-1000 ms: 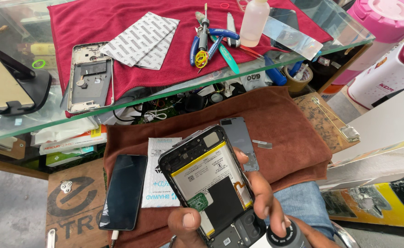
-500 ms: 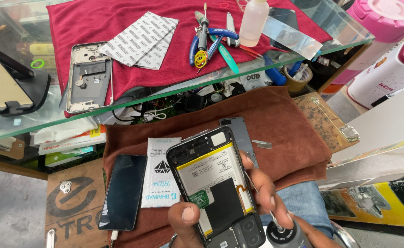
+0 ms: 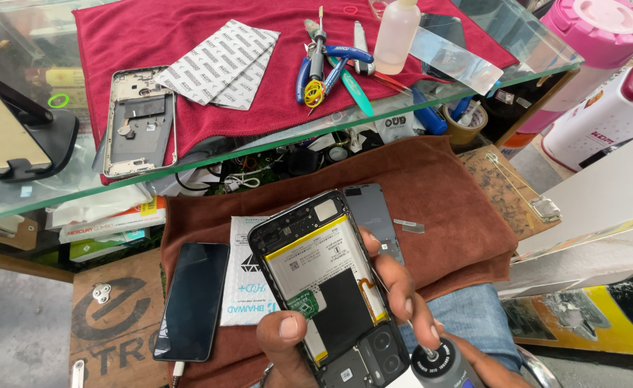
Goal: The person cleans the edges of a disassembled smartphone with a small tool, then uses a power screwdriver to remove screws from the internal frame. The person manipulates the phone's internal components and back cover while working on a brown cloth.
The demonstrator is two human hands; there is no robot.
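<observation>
Phone with its back off sits in my left hand, above my lap. Thumb presses its near edge and my fingers curl around the far side, so the battery faces up. My right hand grips a grey screwdriver, just beside the phone's camera corner. Another phone lies on the brown cloth to the left.

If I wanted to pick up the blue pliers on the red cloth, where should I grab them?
Probably by the two blue handles of the pliers, coming straight down from above. They lie flat on the red cloth, handles spread apart and padded. A screwdriver lies across them, so lift that off first.
</observation>
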